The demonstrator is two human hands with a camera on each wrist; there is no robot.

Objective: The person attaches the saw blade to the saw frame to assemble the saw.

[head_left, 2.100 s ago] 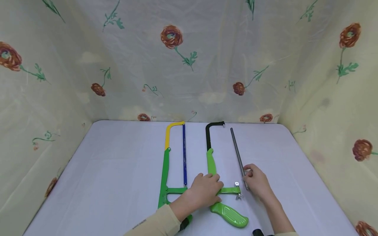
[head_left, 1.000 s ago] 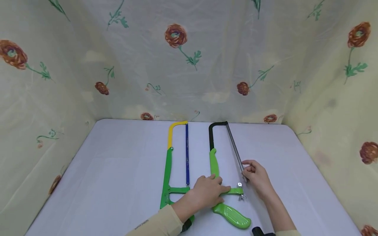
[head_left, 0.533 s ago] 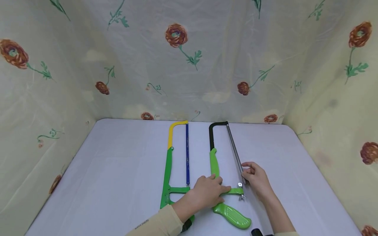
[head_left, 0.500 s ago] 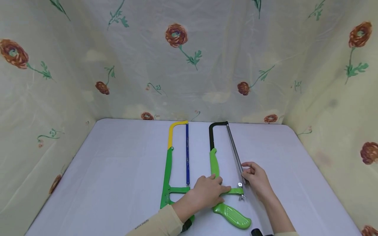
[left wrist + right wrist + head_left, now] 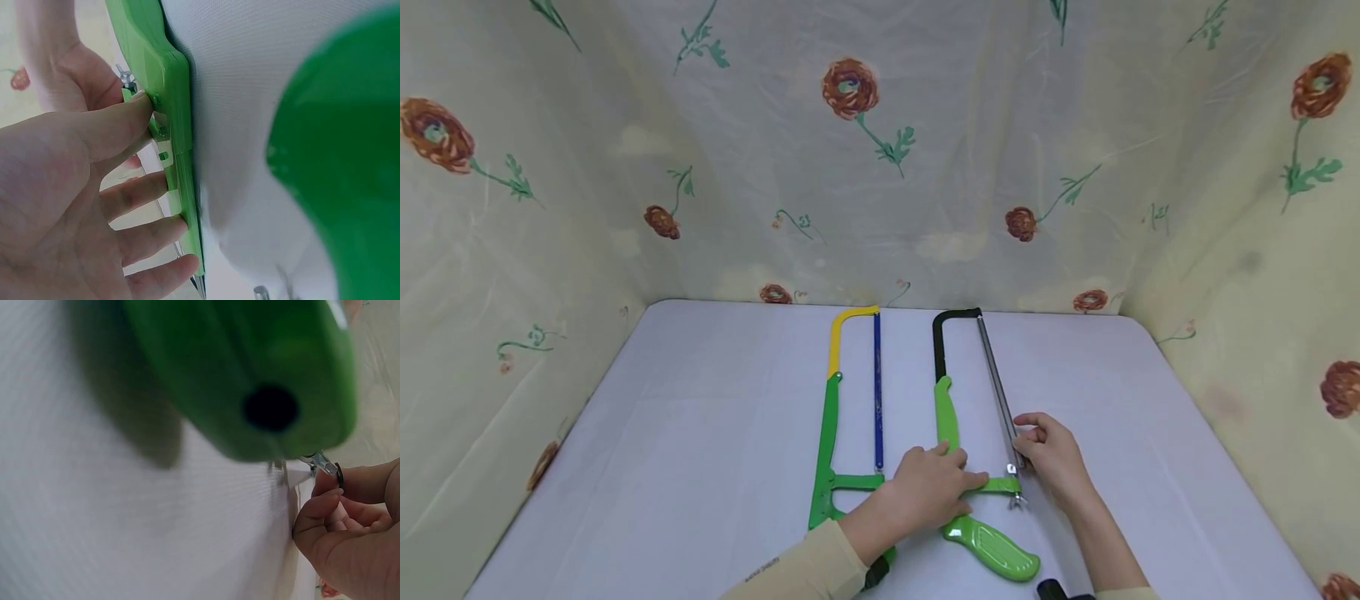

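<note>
Right of the right hand's fingers point(image 5: 1027, 422) the bench point(image 5: 1135, 433) lies open to the flowered curtain point(image 5: 1247, 275), while between both hands' fingers the green hacksaw frame point(image 5: 946, 417) and its grey blade point(image 5: 996, 383) block passage, the yellow-topped hacksaw point(image 5: 831, 400) flanking the left.

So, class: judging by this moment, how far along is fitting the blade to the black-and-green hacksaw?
Done: the grey blade reaches the black frame's far end. In hand: the left hand presses the green frame flat on the table, while the right hand pinches the blade near the wing nut. Left: whether that near end is hooked cannot be seen, so hooking and tightening likely remain.
</note>
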